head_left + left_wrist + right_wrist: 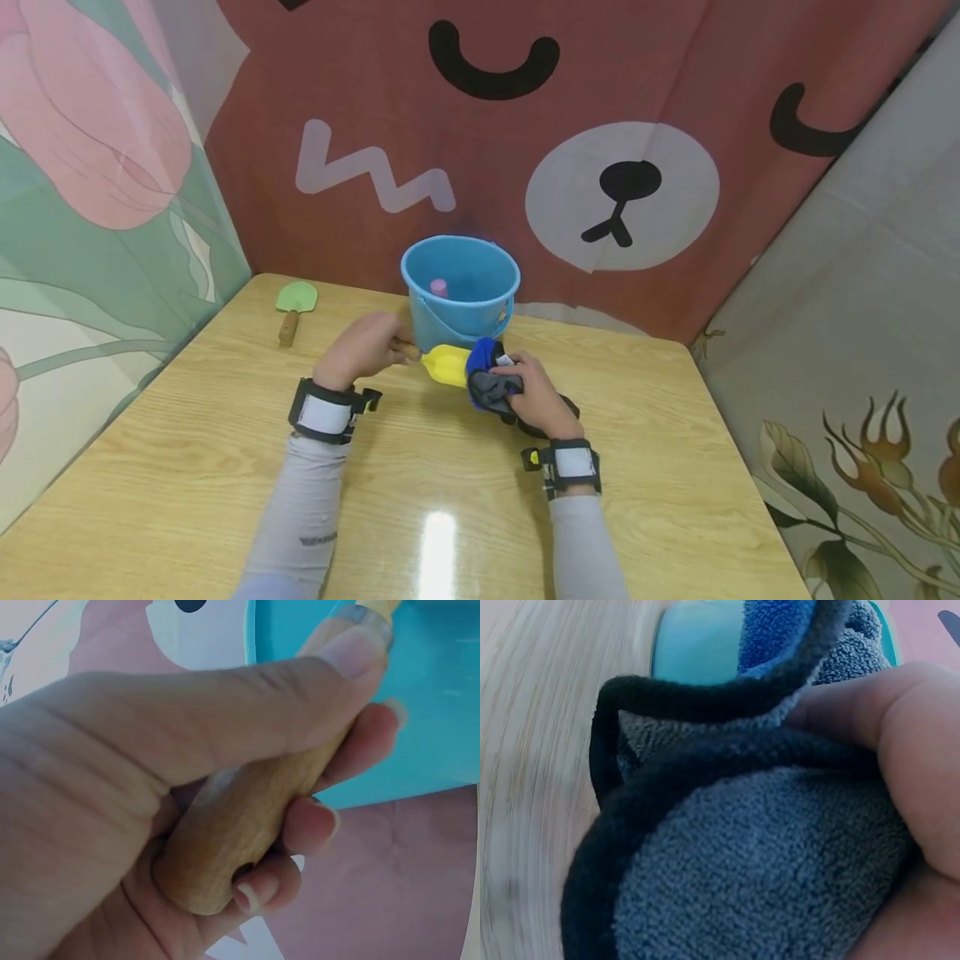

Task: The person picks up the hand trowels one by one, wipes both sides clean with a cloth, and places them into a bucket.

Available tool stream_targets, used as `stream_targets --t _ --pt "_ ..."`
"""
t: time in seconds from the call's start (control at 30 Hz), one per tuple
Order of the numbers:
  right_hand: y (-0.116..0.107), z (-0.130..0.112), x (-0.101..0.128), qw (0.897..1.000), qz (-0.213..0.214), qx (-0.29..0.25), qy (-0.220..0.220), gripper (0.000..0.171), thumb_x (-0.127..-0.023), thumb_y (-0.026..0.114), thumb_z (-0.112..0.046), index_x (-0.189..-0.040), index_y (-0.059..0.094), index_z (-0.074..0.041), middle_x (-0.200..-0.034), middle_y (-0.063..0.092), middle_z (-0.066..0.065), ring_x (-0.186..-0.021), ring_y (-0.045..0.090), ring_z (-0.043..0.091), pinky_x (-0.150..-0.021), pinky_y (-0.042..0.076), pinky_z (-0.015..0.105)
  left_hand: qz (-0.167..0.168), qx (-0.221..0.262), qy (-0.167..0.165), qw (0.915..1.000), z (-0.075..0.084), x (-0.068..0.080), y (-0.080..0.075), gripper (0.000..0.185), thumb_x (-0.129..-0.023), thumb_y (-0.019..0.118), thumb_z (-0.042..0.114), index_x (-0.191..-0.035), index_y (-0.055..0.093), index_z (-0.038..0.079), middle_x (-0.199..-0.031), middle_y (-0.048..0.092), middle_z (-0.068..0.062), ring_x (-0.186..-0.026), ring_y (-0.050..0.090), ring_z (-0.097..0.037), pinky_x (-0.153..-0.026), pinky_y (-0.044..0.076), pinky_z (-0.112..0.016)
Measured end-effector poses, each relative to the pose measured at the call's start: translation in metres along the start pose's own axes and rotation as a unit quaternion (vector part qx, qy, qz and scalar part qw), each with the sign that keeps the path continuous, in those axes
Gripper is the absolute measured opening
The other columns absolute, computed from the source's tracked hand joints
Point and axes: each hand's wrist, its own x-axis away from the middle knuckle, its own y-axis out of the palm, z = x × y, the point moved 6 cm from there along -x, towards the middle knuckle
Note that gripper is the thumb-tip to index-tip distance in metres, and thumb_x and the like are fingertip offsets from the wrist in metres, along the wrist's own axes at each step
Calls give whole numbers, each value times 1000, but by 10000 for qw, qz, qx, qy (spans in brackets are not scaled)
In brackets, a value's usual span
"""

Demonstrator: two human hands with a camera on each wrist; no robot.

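My left hand (366, 347) grips the wooden handle (247, 817) of a small yellow trowel (446, 365), held just in front of a blue bucket (461, 287). In the left wrist view my fingers (315, 825) curl round the handle. My right hand (534, 390) holds a bunched grey and blue cloth (489, 382) against the yellow blade. The right wrist view is filled with the cloth (765, 862), with my thumb (907, 742) pressed on it. A pink object (438, 287) stands inside the bucket.
A green trowel with a wooden handle (293, 306) lies at the far left of the wooden table (225, 450). Printed fabric walls close in the table on the left, back and right.
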Motion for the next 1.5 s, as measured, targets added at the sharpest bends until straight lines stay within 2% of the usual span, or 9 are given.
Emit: stream_targets --t 0.23,0.43,0.57,0.67,0.83,1.1,1.4,1.5 --pt "-4 5 0 9998 157 -81 -25 49 -83 64 16 -122 75 -12 -132 56 16 -129 50 37 -109 42 56 -34 105 -104 9999 -3 2 -2 10 -83 84 5 -90 81 10 -79 74 3 -73 62 -15 -73 54 -36" --pt "-15 1 0 9956 754 -308 -468 53 -81 61 18 -122 74 -14 -137 54 16 -132 47 37 -108 41 60 -163 268 -13 9995 -2 2 1 9 -83 83 3 -88 81 10 -76 72 4 -71 59 -13 -72 53 -35" --pt "-17 -6 -1 9922 911 -406 -748 55 -80 61 19 -121 75 -15 -135 55 15 -131 48 36 -108 40 60 -243 267 -34 9993 2 0 5 9 -83 83 4 -87 81 11 -76 71 5 -73 60 -13 -74 53 -36" --pt "-14 -11 -3 9910 876 -463 -896 52 -83 62 18 -120 75 -16 -132 56 13 -128 50 34 -109 39 58 -219 215 108 9995 7 -2 8 11 -81 83 3 -83 78 13 -74 69 6 -75 60 -14 -76 54 -37" --pt "-7 -20 -5 9899 739 -569 -1070 47 -86 63 15 -120 75 -16 -130 57 12 -126 50 33 -109 40 56 -79 279 397 9988 17 -5 14 21 -80 82 0 -79 66 12 -72 64 6 -77 60 -15 -77 53 -38" --pt "3 -23 -8 9914 503 -560 -1068 49 -83 64 16 -118 76 -16 -125 60 7 -126 52 29 -110 41 53 -118 216 268 9993 20 -9 21 21 -80 81 -3 -78 67 11 -71 65 6 -73 62 -13 -75 53 -35" --pt "7 -25 -7 9968 77 -360 -716 51 -81 62 18 -118 76 -14 -124 59 9 -125 51 31 -109 41 53 -54 139 306 9994 22 -9 19 18 -80 83 0 -83 71 12 -77 71 5 -79 65 -14 -78 55 -38" --pt "8 -24 -5 9975 -86 -335 -624 51 -81 61 19 -119 75 -12 -124 58 10 -125 51 31 -109 42 52 -109 133 258 9995 22 -8 20 17 -80 83 -1 -80 71 12 -74 68 6 -77 63 -14 -76 54 -37"
